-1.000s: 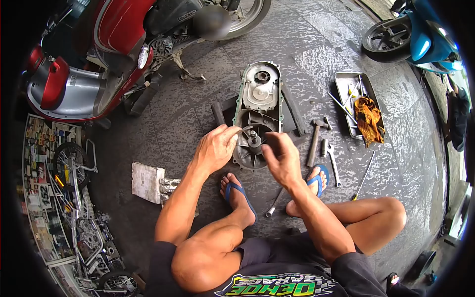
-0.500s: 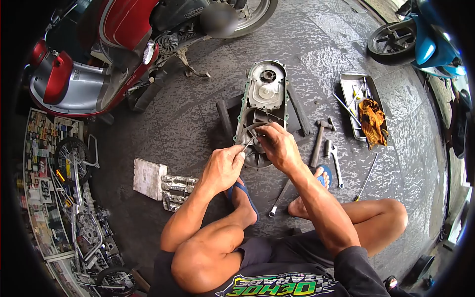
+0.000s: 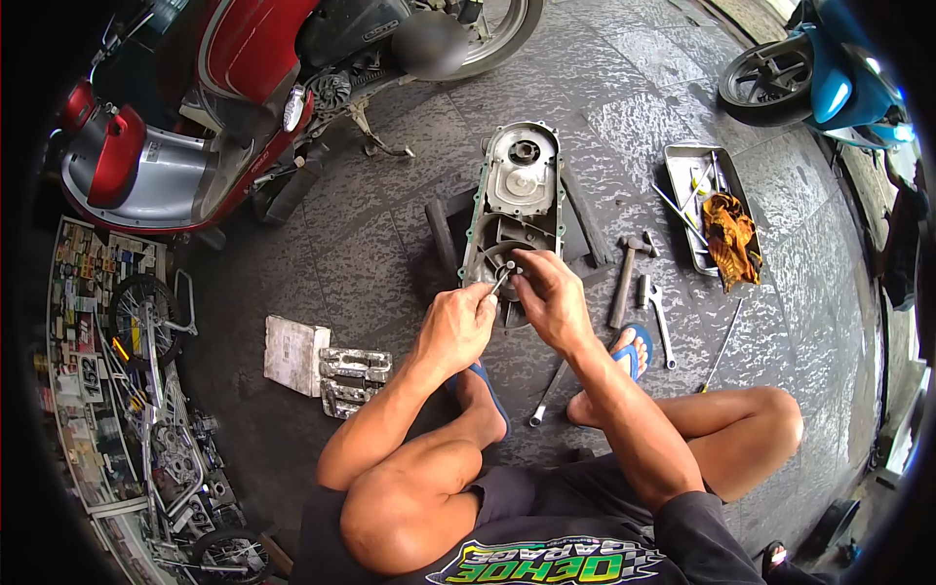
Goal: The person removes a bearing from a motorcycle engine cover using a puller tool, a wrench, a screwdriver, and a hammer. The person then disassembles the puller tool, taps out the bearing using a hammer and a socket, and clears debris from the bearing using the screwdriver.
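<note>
My left hand [image 3: 455, 328] is closed, pinching a thin metal rod [image 3: 503, 277] that looks like a bolt or pin and slants up to the right. Around the rod's upper end, the fingers of my right hand [image 3: 556, 307] are bent and pressed together; whatever lies between them is too small to name. Both hands are over the near end of a long metal engine case [image 3: 526, 185], which has a round opening at its far end. A dark low stand [image 3: 581, 210] supports the case.
To the right lie a hammer [image 3: 625, 283], a wrench [image 3: 663, 327] and a screwdriver [image 3: 722, 343]. A metal tray [image 3: 687, 161] holds tools and an orange rag [image 3: 729, 239]. At left are a socket set case [image 3: 292, 353] and a red scooter [image 3: 249, 49]. Another wrench [image 3: 546, 398] lies between my feet.
My left hand has shifted slightly right, and more of the rod's upper end now shows. My right hand's fingers have changed position beside it.
</note>
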Action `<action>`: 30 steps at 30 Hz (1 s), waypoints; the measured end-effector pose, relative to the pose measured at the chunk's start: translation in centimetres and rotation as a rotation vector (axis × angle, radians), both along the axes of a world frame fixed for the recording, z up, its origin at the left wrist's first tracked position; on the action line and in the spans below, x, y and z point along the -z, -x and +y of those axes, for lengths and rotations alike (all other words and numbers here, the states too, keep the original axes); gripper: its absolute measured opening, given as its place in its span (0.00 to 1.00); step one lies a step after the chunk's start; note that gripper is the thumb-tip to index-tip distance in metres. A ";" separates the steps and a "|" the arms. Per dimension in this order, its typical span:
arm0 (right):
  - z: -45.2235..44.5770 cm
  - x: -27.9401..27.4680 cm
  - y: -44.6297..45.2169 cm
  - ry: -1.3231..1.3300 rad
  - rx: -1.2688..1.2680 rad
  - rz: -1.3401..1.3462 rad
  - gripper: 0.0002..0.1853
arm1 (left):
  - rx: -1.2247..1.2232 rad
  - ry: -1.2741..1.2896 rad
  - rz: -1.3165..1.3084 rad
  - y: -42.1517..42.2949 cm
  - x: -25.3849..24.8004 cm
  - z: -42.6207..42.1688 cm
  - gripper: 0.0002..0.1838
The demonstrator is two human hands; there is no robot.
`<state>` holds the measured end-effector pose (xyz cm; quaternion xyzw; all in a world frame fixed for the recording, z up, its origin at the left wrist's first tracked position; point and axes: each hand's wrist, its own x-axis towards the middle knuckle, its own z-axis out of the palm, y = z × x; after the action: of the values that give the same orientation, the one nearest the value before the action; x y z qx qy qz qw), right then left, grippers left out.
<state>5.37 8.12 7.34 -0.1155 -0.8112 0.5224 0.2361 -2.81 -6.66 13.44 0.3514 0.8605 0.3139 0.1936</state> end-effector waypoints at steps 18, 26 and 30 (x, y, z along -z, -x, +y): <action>-3.6 -0.8 0.0 0.956 0.152 -0.344 0.16 | -0.280 -0.101 -1.128 -3.1 -0.5 -3.2 0.12; 7.2 11.7 -3.3 0.508 0.652 -0.333 0.20 | -0.434 -0.214 -1.243 -6.1 -0.3 -0.7 0.16; 10.9 16.4 -6.5 0.136 0.871 -0.880 0.28 | -0.432 -0.206 -1.240 -6.7 0.5 0.2 0.16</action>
<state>11.90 19.06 -9.10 -0.6550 -0.6758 0.3320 0.0634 3.92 -6.43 12.98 -0.0578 0.6064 0.5703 0.5510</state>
